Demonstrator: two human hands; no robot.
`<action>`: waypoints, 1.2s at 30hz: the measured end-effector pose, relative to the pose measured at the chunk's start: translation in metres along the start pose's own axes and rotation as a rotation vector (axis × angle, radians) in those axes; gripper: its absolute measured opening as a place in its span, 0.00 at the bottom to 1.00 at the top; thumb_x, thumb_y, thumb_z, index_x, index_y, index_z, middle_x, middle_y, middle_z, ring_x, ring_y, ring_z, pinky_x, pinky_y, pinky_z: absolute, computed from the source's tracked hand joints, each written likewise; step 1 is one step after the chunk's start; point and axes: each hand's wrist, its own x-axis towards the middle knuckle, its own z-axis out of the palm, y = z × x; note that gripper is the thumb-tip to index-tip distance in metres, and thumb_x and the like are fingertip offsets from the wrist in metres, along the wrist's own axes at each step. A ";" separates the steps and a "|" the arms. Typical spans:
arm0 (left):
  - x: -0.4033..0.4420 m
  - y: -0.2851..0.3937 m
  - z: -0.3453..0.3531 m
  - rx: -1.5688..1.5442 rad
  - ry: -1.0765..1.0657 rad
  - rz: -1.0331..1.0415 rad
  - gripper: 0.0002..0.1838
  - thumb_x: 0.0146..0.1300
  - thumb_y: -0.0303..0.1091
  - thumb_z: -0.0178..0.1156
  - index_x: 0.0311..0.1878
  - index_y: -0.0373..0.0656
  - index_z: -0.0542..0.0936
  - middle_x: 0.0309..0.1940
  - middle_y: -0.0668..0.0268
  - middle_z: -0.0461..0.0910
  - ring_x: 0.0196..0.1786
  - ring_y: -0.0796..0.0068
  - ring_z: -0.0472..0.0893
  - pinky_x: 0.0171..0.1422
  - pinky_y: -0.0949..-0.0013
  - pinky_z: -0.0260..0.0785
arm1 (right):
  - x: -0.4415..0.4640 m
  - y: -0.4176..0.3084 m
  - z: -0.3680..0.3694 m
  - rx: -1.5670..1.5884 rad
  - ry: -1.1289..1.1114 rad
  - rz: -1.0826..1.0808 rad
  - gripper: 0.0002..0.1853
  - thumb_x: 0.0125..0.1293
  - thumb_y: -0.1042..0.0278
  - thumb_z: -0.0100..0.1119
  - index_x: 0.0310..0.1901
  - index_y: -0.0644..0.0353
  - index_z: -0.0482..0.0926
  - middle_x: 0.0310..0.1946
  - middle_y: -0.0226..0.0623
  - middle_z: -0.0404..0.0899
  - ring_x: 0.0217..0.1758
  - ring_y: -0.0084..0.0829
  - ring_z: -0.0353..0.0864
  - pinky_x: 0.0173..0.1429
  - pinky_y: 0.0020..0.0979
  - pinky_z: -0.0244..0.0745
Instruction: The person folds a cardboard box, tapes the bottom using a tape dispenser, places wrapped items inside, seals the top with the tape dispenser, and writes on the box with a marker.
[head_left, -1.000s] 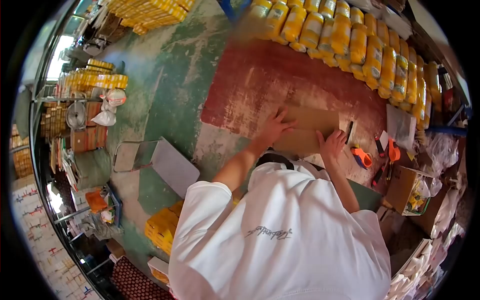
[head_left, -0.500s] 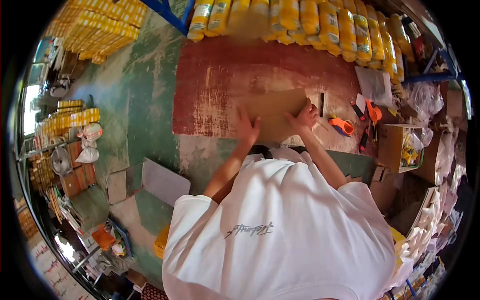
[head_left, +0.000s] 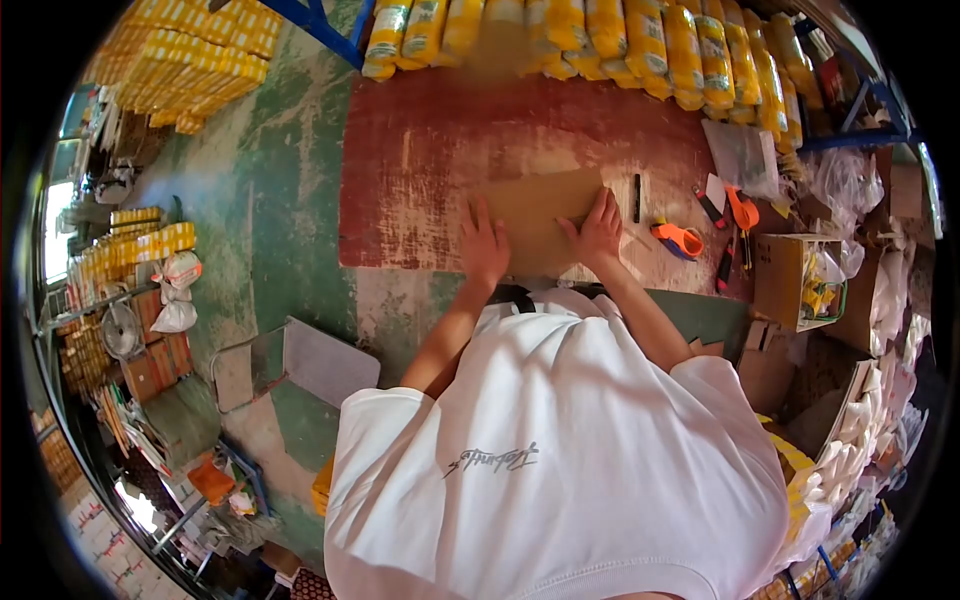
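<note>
A flat brown piece of cardboard (head_left: pixel 535 215) lies at the near edge of the worn red tabletop (head_left: pixel 400 150). On its left side rests my left hand (head_left: pixel 484 245), fingers stretched forward and thumb apart. My right hand (head_left: pixel 598 235) is at the right side, its fingers extended along that edge and the thumb spread inward over the sheet. Both palms face down on the cardboard. Just right of my right hand lies a thin black pen-like item (head_left: pixel 637 198). An orange and blue tape dispenser (head_left: pixel 678 241) is a little farther right.
Yellow-wrapped bundles (head_left: pixel 640 45) line the table's far side. Box cutters (head_left: pixel 725 265), an orange-handled tool (head_left: pixel 742 210) and a clear plastic bag (head_left: pixel 742 158) lie to the right. A cardboard box (head_left: pixel 795 280) holds yellow items. A chair (head_left: pixel 330 355) stands at left.
The cardboard has settled flatter on the table. My hands have shifted from its near sides to lie with fingers extended over its edges. The view has moved slightly.
</note>
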 end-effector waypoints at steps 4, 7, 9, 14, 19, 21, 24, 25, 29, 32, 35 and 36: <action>0.003 0.006 0.001 -0.059 -0.014 -0.077 0.37 0.76 0.47 0.53 0.84 0.49 0.55 0.81 0.40 0.53 0.74 0.29 0.65 0.75 0.42 0.64 | -0.001 0.005 0.008 0.068 0.067 -0.044 0.49 0.69 0.47 0.63 0.79 0.68 0.50 0.76 0.62 0.58 0.78 0.62 0.59 0.79 0.53 0.59; 0.004 0.001 0.002 -0.129 -0.011 -0.112 0.36 0.77 0.47 0.52 0.83 0.49 0.57 0.81 0.40 0.54 0.75 0.30 0.64 0.75 0.43 0.64 | 0.005 0.014 0.013 0.367 -0.020 0.114 0.44 0.71 0.54 0.61 0.79 0.68 0.51 0.75 0.62 0.59 0.77 0.61 0.62 0.77 0.49 0.65; 0.000 -0.001 0.009 -0.036 0.042 -0.055 0.35 0.78 0.47 0.52 0.83 0.50 0.57 0.81 0.41 0.55 0.76 0.31 0.63 0.74 0.43 0.66 | 0.003 0.017 0.019 0.361 -0.014 0.138 0.43 0.71 0.56 0.61 0.79 0.66 0.52 0.75 0.59 0.61 0.75 0.59 0.66 0.75 0.48 0.69; 0.003 0.007 0.003 -0.071 -0.075 -0.124 0.35 0.80 0.51 0.47 0.84 0.53 0.54 0.82 0.41 0.51 0.77 0.32 0.62 0.76 0.44 0.65 | 0.005 -0.001 -0.008 0.268 -0.137 0.300 0.43 0.72 0.55 0.59 0.81 0.59 0.49 0.77 0.53 0.59 0.74 0.56 0.69 0.72 0.47 0.73; 0.001 0.003 0.015 0.388 -0.053 -0.073 0.37 0.80 0.55 0.43 0.86 0.56 0.49 0.84 0.45 0.46 0.81 0.35 0.57 0.80 0.40 0.57 | 0.002 -0.001 0.001 0.053 -0.185 0.242 0.46 0.76 0.48 0.53 0.83 0.59 0.40 0.81 0.50 0.54 0.80 0.51 0.62 0.73 0.48 0.71; 0.004 0.001 0.017 0.355 -0.079 -0.082 0.38 0.80 0.57 0.43 0.86 0.55 0.47 0.84 0.45 0.45 0.82 0.36 0.55 0.81 0.40 0.54 | 0.005 -0.003 -0.003 -0.028 -0.284 0.252 0.47 0.77 0.44 0.49 0.84 0.61 0.39 0.84 0.49 0.46 0.83 0.49 0.56 0.78 0.47 0.64; 0.012 0.009 0.009 0.282 -0.146 -0.119 0.41 0.79 0.59 0.44 0.86 0.52 0.45 0.85 0.46 0.44 0.82 0.37 0.54 0.82 0.40 0.53 | 0.008 -0.005 0.003 -0.247 -0.226 0.169 0.47 0.78 0.42 0.46 0.84 0.62 0.37 0.85 0.48 0.41 0.85 0.50 0.51 0.83 0.46 0.56; 0.013 0.012 0.005 0.252 -0.176 -0.131 0.42 0.79 0.59 0.45 0.86 0.51 0.45 0.85 0.46 0.44 0.82 0.37 0.54 0.82 0.41 0.53 | 0.007 -0.005 0.007 -0.338 -0.169 0.129 0.46 0.78 0.42 0.45 0.84 0.62 0.37 0.86 0.48 0.40 0.85 0.51 0.51 0.84 0.46 0.54; 0.014 0.009 0.012 0.261 -0.187 -0.138 0.44 0.78 0.59 0.47 0.86 0.50 0.44 0.84 0.45 0.45 0.79 0.37 0.59 0.81 0.42 0.55 | 0.010 0.011 0.004 -0.212 -0.177 -0.017 0.46 0.79 0.43 0.45 0.83 0.65 0.39 0.86 0.48 0.38 0.85 0.52 0.50 0.85 0.46 0.49; 0.008 0.015 0.010 0.290 -0.184 -0.120 0.43 0.78 0.58 0.48 0.86 0.49 0.44 0.83 0.41 0.45 0.77 0.36 0.63 0.80 0.43 0.57 | 0.001 -0.003 -0.012 -0.038 -0.263 0.089 0.50 0.74 0.49 0.56 0.83 0.66 0.39 0.85 0.50 0.39 0.83 0.56 0.53 0.74 0.52 0.73; 0.000 0.024 0.016 0.373 -0.159 -0.150 0.42 0.79 0.57 0.47 0.86 0.48 0.45 0.82 0.35 0.47 0.76 0.35 0.65 0.78 0.43 0.58 | -0.005 -0.010 -0.023 0.003 -0.317 0.157 0.50 0.74 0.49 0.56 0.83 0.64 0.38 0.85 0.49 0.38 0.82 0.56 0.56 0.71 0.53 0.75; -0.001 0.026 0.018 0.401 -0.128 -0.137 0.42 0.79 0.57 0.46 0.86 0.48 0.45 0.81 0.34 0.47 0.75 0.34 0.65 0.77 0.43 0.59 | -0.004 -0.012 -0.027 -0.015 -0.316 0.154 0.49 0.74 0.48 0.55 0.83 0.62 0.39 0.85 0.50 0.38 0.78 0.57 0.62 0.70 0.50 0.76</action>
